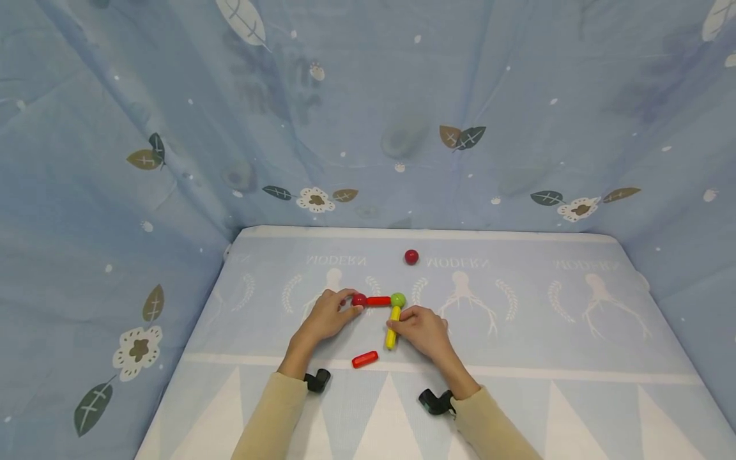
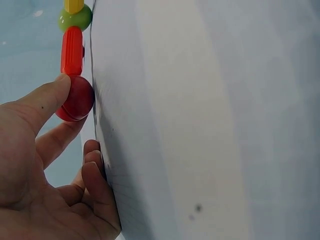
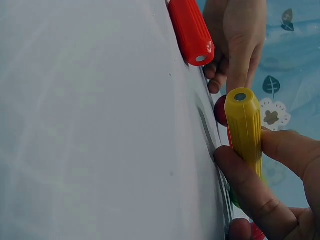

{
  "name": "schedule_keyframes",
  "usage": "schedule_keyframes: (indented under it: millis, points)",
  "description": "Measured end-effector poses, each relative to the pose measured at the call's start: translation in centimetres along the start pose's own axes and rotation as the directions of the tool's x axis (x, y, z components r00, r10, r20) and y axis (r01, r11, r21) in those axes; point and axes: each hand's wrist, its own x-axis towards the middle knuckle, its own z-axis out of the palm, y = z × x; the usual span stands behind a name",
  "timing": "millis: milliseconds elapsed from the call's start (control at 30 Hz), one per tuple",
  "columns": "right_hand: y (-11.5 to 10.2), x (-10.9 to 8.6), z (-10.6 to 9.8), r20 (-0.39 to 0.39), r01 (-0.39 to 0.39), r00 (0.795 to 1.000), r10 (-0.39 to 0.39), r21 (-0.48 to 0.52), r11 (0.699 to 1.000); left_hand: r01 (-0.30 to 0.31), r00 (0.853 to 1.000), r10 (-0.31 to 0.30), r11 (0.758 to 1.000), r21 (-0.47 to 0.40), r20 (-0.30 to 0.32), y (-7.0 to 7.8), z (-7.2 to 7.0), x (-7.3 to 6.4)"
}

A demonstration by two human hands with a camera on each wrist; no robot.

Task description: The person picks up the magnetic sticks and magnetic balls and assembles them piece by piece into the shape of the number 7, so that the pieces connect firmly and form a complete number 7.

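Observation:
My left hand point(image 1: 329, 317) pinches a dark red ball point(image 2: 80, 97) between thumb and finger. A red magnetic rod point(image 2: 72, 50) joins that ball to a green ball point(image 1: 398, 299). From the green ball a yellow magnetic rod point(image 1: 393, 329) runs toward me, and a metal disc shows in its near end. My right hand point(image 1: 422, 330) grips this yellow rod between thumb and fingers. In the right wrist view the green ball is mostly hidden behind the fingers.
A loose red rod point(image 1: 365, 360) lies on the patterned table cover point(image 1: 500, 345), nearer to me than the joined pieces. Farther back sits another dark red ball point(image 1: 411, 257). Blue printed curtains point(image 1: 368, 96) stand behind the table and along its sides.

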Motion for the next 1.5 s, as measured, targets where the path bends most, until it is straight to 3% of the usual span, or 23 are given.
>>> schedule_keyframes:
  millis: [533, 1067, 1200, 1267, 1500]
  points:
    - [0.1, 0.2, 1.0, -0.056, 0.033, 0.998, -0.038, -0.082, 0.996, 0.018, 1.0, -0.018, 1.0, 0.015, -0.002, -0.1, 0.2, 0.1]
    - [-0.1, 0.1, 1.2, -0.071, 0.016, 0.997, -0.021, -0.073, 0.997, 0.057, 0.998, -0.057, 0.998, 0.013, -0.012, 0.2, 0.2, -0.3]
    - [0.0, 0.0, 1.2, -0.074, 0.028, 0.997, -0.033, -0.066, 0.997, 0.035, 0.998, -0.034, 0.999, 0.019, -0.052, 0.7, 0.0, -1.6]
    - [0.1, 0.0, 1.2, -0.074, 0.036, 0.996, -0.041, -0.066, 0.997, -0.006, 0.998, 0.007, 1.0, 0.019, -0.055, 1.0, -0.1, -2.6]
    - [0.1, 0.1, 1.1, -0.078, 0.046, 0.996, -0.052, -0.066, 0.997, -0.106, 0.994, 0.108, 0.993, -0.042, 0.026, 1.8, 0.2, -6.3]
